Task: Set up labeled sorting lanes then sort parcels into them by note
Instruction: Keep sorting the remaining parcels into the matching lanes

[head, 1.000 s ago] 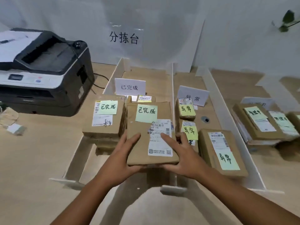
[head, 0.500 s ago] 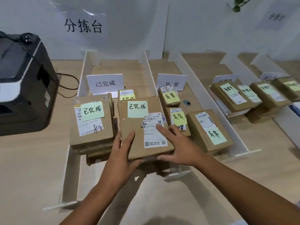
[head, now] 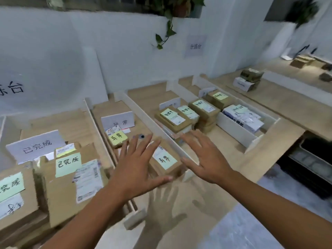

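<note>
Lane 1 [head: 59,121]: at 9 o'clock of the view. Its sign [head: 36,146] reads "已完成". Stack 1 [head: 61,193], parcels with green notes on top, fills the near end.
Divider 1 [head: 98,128]: thin white wall between lanes 1 and 2. The right edge of stack 1 is just beside it; contact cannot be told.
Lane 2 [head: 111,108]: sign 2 [head: 117,121] reads "异常". A small parcel [head: 117,139] lies just in front of it. Wood floor shows behind the sign, toward 12 o'clock.
Left hand [head: 134,169]: fingers straight and spread, holding nothing. It is over the near end of lane 2 and hides the left edge of parcel 2. Contact cannot be told.
Parcel 2 [head: 173,168]: lies flat at the near end of lane 2, between the hands, with its green note up. Its right edge is close to divider 2.
Divider 2 [head: 143,114]: white wall between lanes 2 and 3.
Right hand [head: 206,157]: fingers straight and spread, holding nothing. It is at 3 o'clock of parcel 2, over divider 2 and the near end of lane 3.
Lane 3 [head: 149,94]: stack 3 [head: 172,119] sits mid-lane, at 12 o'clock of the right hand. Wood floor shows behind it.
White box [head: 233,128]: at 2 o'clock of the right hand. It holds pale parcels with notes.
Table [head: 197,203]: bare wood at 6 o'clock carries both hand shadows. The edge drops at 3 to 4 o'clock, with a dark crate [head: 316,169] below.
</note>
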{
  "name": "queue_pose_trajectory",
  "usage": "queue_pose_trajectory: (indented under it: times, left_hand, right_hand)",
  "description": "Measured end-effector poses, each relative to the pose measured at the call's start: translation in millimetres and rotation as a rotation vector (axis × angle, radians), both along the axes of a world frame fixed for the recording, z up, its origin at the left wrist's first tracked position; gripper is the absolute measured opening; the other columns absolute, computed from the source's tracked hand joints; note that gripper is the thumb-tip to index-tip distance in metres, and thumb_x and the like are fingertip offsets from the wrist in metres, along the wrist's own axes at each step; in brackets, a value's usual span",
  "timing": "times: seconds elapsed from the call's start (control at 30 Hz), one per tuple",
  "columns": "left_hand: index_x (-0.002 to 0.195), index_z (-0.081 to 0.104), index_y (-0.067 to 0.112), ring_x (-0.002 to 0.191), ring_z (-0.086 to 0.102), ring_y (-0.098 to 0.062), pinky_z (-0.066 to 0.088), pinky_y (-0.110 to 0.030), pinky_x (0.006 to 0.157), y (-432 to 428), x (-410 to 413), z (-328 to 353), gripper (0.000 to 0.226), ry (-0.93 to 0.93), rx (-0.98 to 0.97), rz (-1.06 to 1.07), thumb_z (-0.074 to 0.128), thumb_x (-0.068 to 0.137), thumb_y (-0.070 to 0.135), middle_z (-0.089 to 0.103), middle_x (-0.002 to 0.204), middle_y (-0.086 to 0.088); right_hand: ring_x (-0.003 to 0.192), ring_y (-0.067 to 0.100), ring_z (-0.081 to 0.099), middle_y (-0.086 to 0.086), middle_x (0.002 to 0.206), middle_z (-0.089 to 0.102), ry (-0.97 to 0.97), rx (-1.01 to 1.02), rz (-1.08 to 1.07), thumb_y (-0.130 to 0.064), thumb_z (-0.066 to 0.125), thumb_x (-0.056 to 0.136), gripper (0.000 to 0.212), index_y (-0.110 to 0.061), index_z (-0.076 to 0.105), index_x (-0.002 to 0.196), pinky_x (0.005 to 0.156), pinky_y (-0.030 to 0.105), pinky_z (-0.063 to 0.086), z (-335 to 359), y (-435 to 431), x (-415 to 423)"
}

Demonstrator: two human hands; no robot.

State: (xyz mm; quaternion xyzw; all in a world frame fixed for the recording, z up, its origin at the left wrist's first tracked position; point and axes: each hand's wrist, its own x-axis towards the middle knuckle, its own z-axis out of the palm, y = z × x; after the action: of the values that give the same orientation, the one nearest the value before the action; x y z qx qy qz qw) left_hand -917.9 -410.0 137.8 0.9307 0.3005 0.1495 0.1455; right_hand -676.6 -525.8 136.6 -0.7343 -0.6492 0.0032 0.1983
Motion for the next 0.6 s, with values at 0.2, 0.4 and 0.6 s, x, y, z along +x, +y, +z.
queue_pose_trajectory:
  times: [0.2,0.4,0.6]
  left_hand:
    - [0.159,0.007,0.046,0.156,-0.015,-0.026,-0.012,-0.055,0.123,-71.5,188.2,11.8,0.115,-0.04,0.043,-0.157,0.02,0.063,0.107,-0.006,0.168,0.018]
    - [0.158,-0.001,0.047,0.154,-0.021,-0.024,-0.01,-0.056,0.123,-148.3,373.4,19.2,0.114,-0.027,0.089,-0.236,0.017,0.062,0.105,-0.018,0.165,0.02]
    - [0.157,0.0,0.049,0.155,-0.016,-0.024,-0.008,-0.047,0.123,-196.1,516.9,28.4,0.11,-0.077,0.096,-0.313,0.024,0.064,0.102,-0.021,0.162,0.027]
  right_hand:
    - [0.157,0.027,0.005,0.003,0.168,0.018,-0.063,0.07,-0.249,-0.071,0.034,0.097,0.07,-0.041,0.022,0.159,0.123,0.055,0.014,23.2,-115.5,125.3]
    - [0.157,0.028,-0.001,0.0,0.17,0.012,-0.053,0.05,-0.504,-0.076,0.027,0.091,0.074,-0.047,0.018,0.159,0.123,0.06,0.006,36.3,-229.0,264.0]
    - [0.157,0.025,-0.004,-0.002,0.17,0.007,-0.069,-0.042,-0.611,-0.08,0.025,0.09,0.076,-0.052,0.005,0.158,0.123,0.06,0.008,51.2,-308.2,387.5]
